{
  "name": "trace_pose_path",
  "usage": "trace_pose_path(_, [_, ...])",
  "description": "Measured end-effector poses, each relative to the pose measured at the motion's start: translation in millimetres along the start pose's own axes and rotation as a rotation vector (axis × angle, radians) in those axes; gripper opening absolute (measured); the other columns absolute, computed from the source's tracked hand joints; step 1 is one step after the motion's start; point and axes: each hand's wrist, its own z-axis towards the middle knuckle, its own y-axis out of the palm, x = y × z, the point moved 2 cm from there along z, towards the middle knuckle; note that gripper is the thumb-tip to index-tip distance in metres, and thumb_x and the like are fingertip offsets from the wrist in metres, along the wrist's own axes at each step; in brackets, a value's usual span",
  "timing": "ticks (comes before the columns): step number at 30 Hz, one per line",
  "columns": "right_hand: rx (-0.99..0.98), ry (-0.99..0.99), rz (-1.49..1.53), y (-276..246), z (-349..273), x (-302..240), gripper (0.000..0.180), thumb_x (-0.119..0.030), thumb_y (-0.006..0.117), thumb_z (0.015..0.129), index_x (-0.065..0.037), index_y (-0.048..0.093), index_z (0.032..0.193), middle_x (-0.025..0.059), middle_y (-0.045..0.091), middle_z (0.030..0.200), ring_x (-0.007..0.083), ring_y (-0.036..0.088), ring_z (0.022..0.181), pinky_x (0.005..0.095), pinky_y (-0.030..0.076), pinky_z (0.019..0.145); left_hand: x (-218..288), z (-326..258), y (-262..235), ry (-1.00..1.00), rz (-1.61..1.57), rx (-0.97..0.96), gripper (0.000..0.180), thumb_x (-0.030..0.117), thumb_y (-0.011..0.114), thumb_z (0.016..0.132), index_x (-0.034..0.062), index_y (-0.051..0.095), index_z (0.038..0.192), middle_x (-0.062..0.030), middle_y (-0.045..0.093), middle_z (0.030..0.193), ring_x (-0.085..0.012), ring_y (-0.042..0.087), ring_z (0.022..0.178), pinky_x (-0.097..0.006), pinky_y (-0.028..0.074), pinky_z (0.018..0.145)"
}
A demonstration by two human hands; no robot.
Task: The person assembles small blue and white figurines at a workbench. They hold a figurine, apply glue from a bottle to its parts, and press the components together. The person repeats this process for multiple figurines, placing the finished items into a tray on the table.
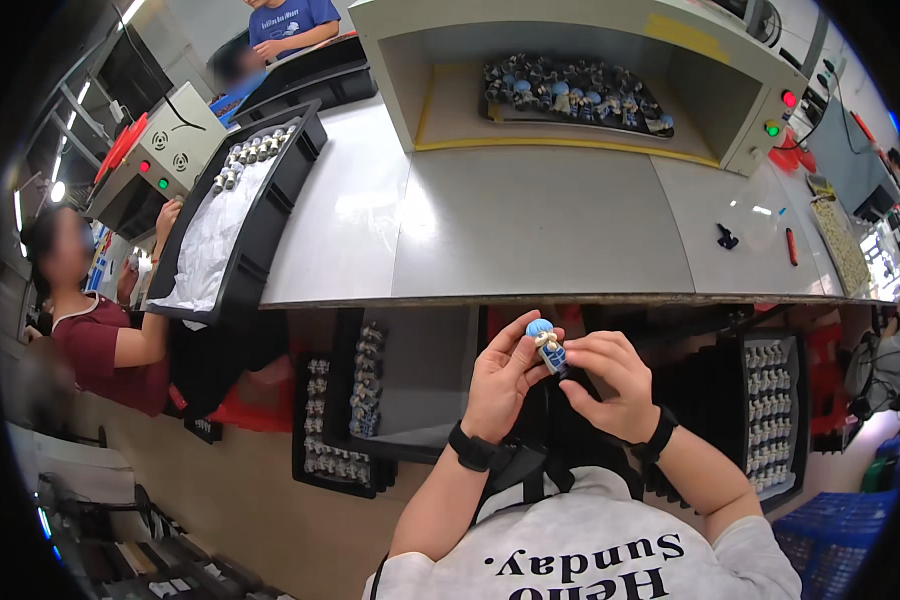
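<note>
"Where's the figure [550, 353]?"
"Just this side of the table [530, 225], between both hands, its blue-haired head toward the table."
"How do they hold it?"
"The left hand [497, 388] has it pinched between thumb and fingers. The right hand [615, 385] is half curled, fingertips at its body; whether those grip, I can't tell."
"Which step is this?"
"Close handwork on one figure, I'd judge."
"And the next move calls for?"
"Probably a steady left pinch, leaving the right fingers free."
</note>
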Motion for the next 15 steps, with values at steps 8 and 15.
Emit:
trace_pose_path(8, [0.113, 0.427, 0.427, 11.8, -41.0, 2.7, 0.036, 0.0, 0.074, 0.076, 0.0, 0.063, 0.111, 0.0113, 0.061, 0.109, 0.0163, 0.062, 0.091, 0.0278, 0.054, 0.08, -21.4, -10.5, 1.3, -0.024, 0.071, 0.042, 0.028, 0.014, 0.054, 0.097, 0.0004, 0.053, 0.121, -0.0144, 0.063, 0.113, -0.0188, 0.063, 0.103, -0.031, 0.053, 0.087])
trace_pose_path(15, [0.246, 0.563, 0.583, 12.7, -53.6, 8.0, 0.057, 0.004, 0.073, 0.077, 0.001, 0.049, 0.129, 0.0073, 0.055, 0.11, 0.0116, 0.057, 0.094, 0.026, 0.055, 0.08, -22.0, -18.1, 20.4, -0.021, 0.27, -0.009, 0.04, 0.006, 0.062, 0.091, 0.0006, 0.053, 0.13, -0.0083, 0.065, 0.109, -0.0122, 0.063, 0.093, -0.027, 0.054, 0.08])
